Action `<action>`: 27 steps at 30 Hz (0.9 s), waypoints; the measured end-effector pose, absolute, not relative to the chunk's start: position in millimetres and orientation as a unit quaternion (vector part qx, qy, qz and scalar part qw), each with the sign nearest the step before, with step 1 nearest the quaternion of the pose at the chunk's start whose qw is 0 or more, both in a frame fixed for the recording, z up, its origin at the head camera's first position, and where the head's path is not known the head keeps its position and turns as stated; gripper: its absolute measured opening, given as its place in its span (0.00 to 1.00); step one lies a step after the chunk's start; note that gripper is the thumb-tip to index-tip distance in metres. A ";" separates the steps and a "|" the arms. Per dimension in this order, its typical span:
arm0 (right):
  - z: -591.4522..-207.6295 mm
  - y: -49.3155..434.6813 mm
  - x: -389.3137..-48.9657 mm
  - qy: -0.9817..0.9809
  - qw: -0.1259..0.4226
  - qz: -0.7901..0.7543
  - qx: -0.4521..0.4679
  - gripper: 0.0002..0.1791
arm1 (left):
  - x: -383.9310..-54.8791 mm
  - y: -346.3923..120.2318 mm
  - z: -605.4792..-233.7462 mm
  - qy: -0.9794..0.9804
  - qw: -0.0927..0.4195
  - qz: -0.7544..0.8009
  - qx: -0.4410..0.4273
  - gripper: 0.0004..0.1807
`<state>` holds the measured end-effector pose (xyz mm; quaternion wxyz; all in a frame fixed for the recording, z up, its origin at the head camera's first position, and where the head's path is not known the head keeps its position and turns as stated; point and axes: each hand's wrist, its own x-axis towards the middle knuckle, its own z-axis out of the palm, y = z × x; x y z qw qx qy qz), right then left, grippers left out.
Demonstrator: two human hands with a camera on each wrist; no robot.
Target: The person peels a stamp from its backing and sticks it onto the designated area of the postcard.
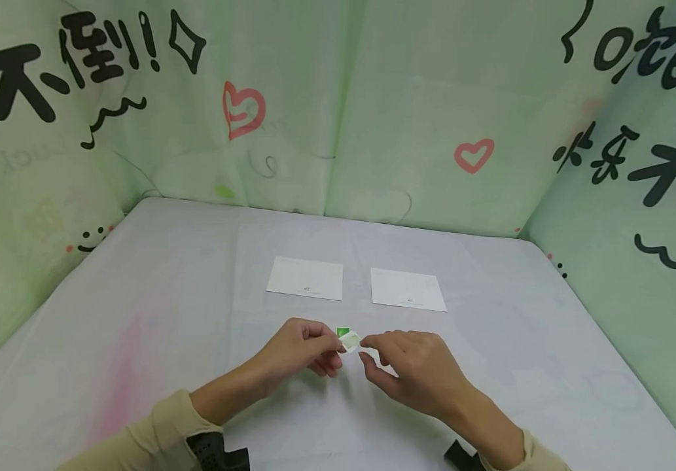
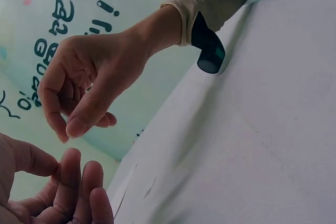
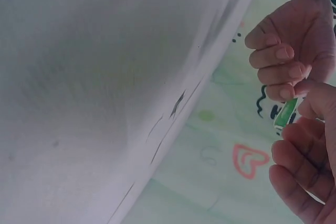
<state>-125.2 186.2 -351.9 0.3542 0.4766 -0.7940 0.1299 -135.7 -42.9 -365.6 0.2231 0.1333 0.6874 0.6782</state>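
My left hand [image 1: 308, 347] pinches a small, thin green-and-white piece [image 1: 350, 341] between thumb and index finger, above the table in the middle of the head view. A green part shows behind its pale part; its exact kind is unclear. Facing it from the right is my right hand [image 1: 417, 366], index fingertip at or very near the piece's right edge and thumb apart below. In the right wrist view the green side of the piece [image 3: 286, 113] shows between both hands. The left wrist view shows both hands, but the piece itself is hidden there.
Two white cards [image 1: 305, 278] [image 1: 408, 290] lie side by side beyond the hands, each with small print near its lower edge. A white cloth covers the table [image 1: 155, 340]. Pale green curtains [image 1: 396, 118] with black writing and red hearts enclose the back and sides.
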 end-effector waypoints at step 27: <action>-354.8 188.4 -127.3 -0.797 0.379 0.107 0.459 0.15 | -135.6 -38.9 -367.4 0.755 0.140 0.605 0.209 0.11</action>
